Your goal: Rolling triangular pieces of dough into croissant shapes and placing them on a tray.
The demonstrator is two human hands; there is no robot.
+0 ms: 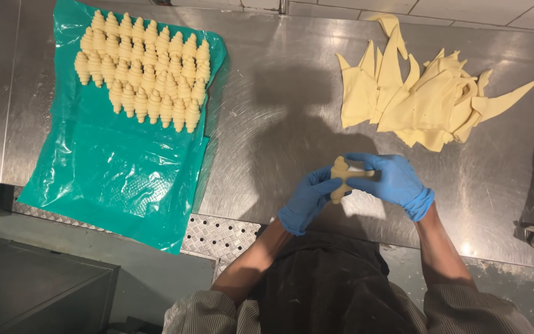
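Above the steel tabletop [267, 124], the left hand [307, 199] and right hand [394, 179] both clamp a half-rolled dough piece [341, 177] in blue-gloved grips. Squeezing too hard could flatten its layers (soft dough); a loose hold might let it unroll, I judge.

Head view, straight down, close overhead.
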